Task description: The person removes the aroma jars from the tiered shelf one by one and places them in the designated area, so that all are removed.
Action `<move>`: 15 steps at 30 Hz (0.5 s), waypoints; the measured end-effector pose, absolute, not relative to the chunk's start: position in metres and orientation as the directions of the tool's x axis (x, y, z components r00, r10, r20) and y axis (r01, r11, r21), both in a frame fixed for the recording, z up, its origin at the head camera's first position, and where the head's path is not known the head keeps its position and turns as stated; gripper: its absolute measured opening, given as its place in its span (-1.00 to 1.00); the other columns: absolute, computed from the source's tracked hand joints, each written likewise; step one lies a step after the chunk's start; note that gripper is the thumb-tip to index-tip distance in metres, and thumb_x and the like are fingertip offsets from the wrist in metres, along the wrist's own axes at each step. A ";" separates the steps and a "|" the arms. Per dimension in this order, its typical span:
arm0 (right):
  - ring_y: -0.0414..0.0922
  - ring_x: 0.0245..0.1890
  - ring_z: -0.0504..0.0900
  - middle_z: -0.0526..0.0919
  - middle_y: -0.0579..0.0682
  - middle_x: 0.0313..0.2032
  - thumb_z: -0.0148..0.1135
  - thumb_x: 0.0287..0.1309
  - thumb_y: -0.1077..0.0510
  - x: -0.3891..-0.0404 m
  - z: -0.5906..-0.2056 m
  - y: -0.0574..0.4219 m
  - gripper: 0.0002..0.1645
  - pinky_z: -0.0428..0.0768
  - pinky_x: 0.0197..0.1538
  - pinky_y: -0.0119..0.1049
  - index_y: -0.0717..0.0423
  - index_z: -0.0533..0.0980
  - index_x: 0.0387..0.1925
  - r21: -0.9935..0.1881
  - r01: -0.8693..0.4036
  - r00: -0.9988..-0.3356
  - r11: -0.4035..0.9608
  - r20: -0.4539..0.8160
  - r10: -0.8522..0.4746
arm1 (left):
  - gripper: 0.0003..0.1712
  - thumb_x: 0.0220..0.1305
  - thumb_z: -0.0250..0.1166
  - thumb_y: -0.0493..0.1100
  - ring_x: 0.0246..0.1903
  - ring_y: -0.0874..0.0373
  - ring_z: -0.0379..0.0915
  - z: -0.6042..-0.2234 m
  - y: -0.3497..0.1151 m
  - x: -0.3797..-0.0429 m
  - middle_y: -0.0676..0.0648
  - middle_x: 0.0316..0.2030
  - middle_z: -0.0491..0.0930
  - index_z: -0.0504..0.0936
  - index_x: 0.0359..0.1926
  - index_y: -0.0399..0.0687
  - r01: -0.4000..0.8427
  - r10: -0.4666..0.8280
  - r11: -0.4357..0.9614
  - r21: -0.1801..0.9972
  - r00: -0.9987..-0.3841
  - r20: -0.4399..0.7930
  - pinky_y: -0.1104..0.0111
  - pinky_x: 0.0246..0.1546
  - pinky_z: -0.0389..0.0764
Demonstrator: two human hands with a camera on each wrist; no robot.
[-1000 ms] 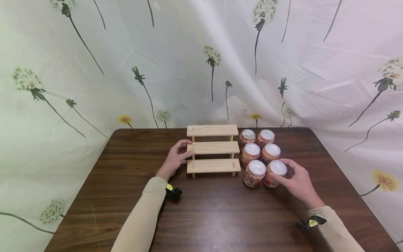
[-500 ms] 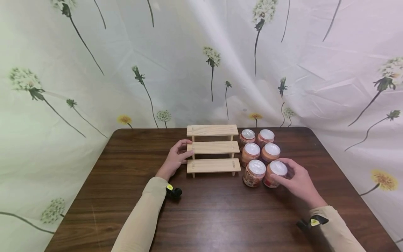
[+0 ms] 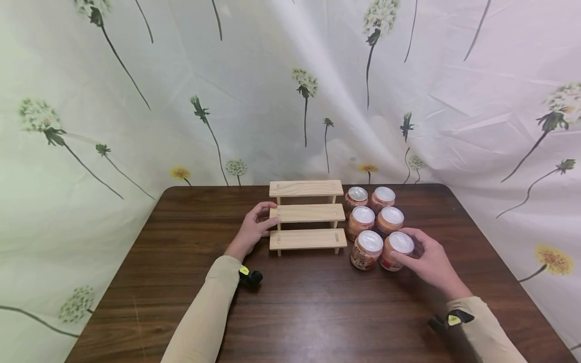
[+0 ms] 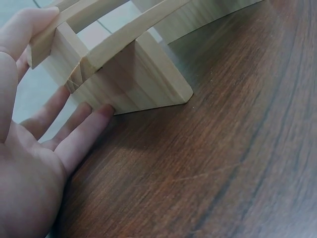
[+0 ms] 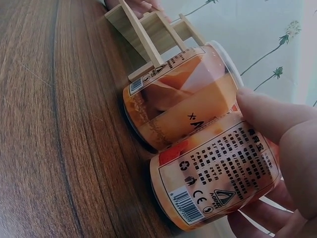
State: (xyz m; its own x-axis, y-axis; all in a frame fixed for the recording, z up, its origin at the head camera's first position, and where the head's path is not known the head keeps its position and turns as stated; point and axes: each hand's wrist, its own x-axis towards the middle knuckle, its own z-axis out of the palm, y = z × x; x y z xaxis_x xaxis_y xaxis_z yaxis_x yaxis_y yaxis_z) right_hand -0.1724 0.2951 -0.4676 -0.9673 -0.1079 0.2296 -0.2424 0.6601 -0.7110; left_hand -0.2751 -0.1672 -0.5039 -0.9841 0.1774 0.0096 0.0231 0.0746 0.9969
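A pale wooden three-step stand point(image 3: 310, 213) rests on the table. My left hand point(image 3: 250, 231) holds its left end, thumb over the middle step and fingers against the side panel point(image 4: 129, 82). To the stand's right, several orange-printed cans with whitish lids stand upright in two columns. My right hand point(image 3: 431, 261) grips the front right can point(image 3: 401, 243) between thumb and fingers. In the right wrist view, that can point(image 5: 213, 173) shows a barcode and printed text, and it sits against the front left can point(image 5: 183, 94). The fingers behind the held can are partly hidden.
The dark wood-grain table point(image 3: 281, 312) has rounded far corners and ends at a pale curtain point(image 3: 254, 91) with dandelion prints. Two cans point(image 3: 363, 216) make up the middle row beside the stand, and two more point(image 3: 385, 195) stand behind them.
Almost nothing differs. My right hand and wrist shifted very slightly right early on, then stayed still; my left hand, the stand and the cans keep their places.
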 end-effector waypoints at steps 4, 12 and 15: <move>-0.45 0.03 0.54 0.67 0.14 0.12 0.61 0.16 -0.03 -0.173 -0.468 0.295 -0.25 0.45 0.04 -0.69 0.13 0.50 0.29 -0.711 -0.248 -0.967 0.658 0.227 -0.119 | -0.46 0.44 0.42 -0.03 0.16 -0.10 0.48 -0.505 -0.169 -0.276 -0.21 0.35 0.42 0.49 0.35 0.08 0.019 0.182 0.072 0.997 -0.983 0.005 0.13 -0.07 0.71; -0.31 0.06 0.57 0.65 0.14 0.14 0.58 0.20 -0.05 -0.175 -0.464 0.293 -0.25 0.47 0.05 -0.67 0.13 0.49 0.31 -0.718 -0.247 -0.968 0.651 0.214 -0.131 | -0.42 0.44 0.41 0.03 0.25 -0.15 0.46 -0.504 -0.173 -0.274 -0.21 0.38 0.39 0.49 0.39 0.14 0.023 0.212 0.067 0.998 -0.977 0.008 0.08 0.00 0.71; -0.37 0.04 0.58 0.65 0.16 0.15 0.57 0.22 -0.02 -0.176 -0.462 0.293 -0.27 0.52 0.02 -0.63 0.14 0.49 0.32 -0.728 -0.253 -0.967 0.637 0.215 -0.138 | -0.42 0.44 0.41 0.02 0.23 -0.12 0.48 -0.504 -0.176 -0.272 -0.22 0.36 0.41 0.49 0.40 0.13 0.028 0.214 0.049 0.998 -0.977 0.016 0.09 -0.01 0.71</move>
State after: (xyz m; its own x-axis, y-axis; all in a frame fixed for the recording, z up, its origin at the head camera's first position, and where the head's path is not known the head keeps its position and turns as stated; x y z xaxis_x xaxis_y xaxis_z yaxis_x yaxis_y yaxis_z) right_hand -0.1755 0.2933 -0.4617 -0.9668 -0.1380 0.2153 -0.2531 0.6373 -0.7279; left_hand -0.2722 -0.1762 -0.5044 -0.9767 0.2139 0.0164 0.0276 0.0495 0.9984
